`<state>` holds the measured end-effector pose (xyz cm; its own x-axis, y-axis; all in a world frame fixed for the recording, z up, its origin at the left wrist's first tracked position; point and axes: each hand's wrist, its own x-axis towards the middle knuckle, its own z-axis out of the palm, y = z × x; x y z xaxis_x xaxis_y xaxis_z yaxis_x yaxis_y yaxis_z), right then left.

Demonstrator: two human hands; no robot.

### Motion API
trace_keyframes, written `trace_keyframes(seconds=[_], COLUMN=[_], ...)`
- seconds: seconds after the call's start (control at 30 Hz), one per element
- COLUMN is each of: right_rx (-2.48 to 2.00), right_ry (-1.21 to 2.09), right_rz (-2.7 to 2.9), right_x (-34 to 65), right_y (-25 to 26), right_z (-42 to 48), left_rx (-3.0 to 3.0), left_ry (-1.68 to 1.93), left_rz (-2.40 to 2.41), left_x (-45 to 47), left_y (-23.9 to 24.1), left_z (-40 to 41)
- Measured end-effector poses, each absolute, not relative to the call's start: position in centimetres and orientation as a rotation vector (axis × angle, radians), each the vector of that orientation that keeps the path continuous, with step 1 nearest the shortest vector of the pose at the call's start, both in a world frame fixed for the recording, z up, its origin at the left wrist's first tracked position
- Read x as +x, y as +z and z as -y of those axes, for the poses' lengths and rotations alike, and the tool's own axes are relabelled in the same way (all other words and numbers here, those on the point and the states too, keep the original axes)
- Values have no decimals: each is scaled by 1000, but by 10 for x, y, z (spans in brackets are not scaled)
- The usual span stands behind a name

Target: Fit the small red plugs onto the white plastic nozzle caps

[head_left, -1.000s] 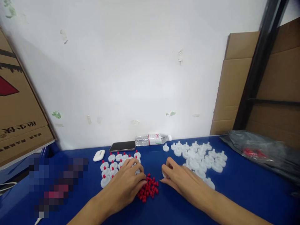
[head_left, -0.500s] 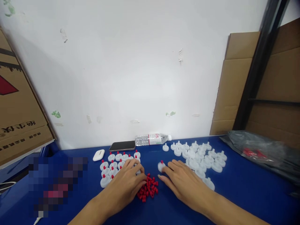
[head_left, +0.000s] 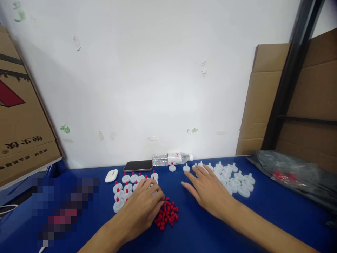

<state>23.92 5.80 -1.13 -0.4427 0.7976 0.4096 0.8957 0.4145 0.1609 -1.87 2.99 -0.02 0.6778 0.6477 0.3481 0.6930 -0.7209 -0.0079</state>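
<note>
My left hand [head_left: 147, 202] is curled down beside a heap of small red caps [head_left: 168, 212]. Its fingertips are largely hidden, so whatever they pinch does not show. To its left and partly under it stand several white round plastic pieces with red-capped tips [head_left: 127, 187]. My right hand [head_left: 207, 191] hovers with fingers spread, holding nothing I can see, over the near-left edge of a group of white round pieces with bare nozzles [head_left: 233, 182]. One red-capped white piece [head_left: 172, 167] stands alone in front of the bottle, and one bare-nozzle piece [head_left: 186, 167] stands to its right.
Against the wall lie a water bottle [head_left: 172, 159] and a dark phone [head_left: 138, 166]. A white earbud case [head_left: 111, 175] sits left of the phone. Grey plastic bags [head_left: 279, 170] with red caps inside rest at the right. Cardboard boxes [head_left: 23, 105] flank the blue table [head_left: 89, 218].
The red-capped white piece by my right fingertips now stands farther back near the bottle. My right hand has let go and opened over the bare pieces. My left hand stays almost still.
</note>
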Motion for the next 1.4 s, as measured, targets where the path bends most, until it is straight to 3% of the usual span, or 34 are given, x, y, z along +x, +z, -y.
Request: trace_keyframes(seconds=[0.33, 0.73, 1.0, 1.4], right_rx=[-1478, -932, -545, -433], right_ry=[-326, -393, -553, -542], right_rz=[2535, 2283, 2384, 2340], right_x=[232, 246, 234, 230], right_y=[-4, 1, -8, -14], right_z=[-119, -35, -22, -20], left_rx=[-2646, -2643, -2753, -2919], left_ry=[-861, -1379, -1387, -1427], left_rz=[1104, 1463, 1554, 1312], left_x=[-20, -7, 6, 9], left_y=[2, 3, -4, -6], left_z=[-23, -12, -4, -1])
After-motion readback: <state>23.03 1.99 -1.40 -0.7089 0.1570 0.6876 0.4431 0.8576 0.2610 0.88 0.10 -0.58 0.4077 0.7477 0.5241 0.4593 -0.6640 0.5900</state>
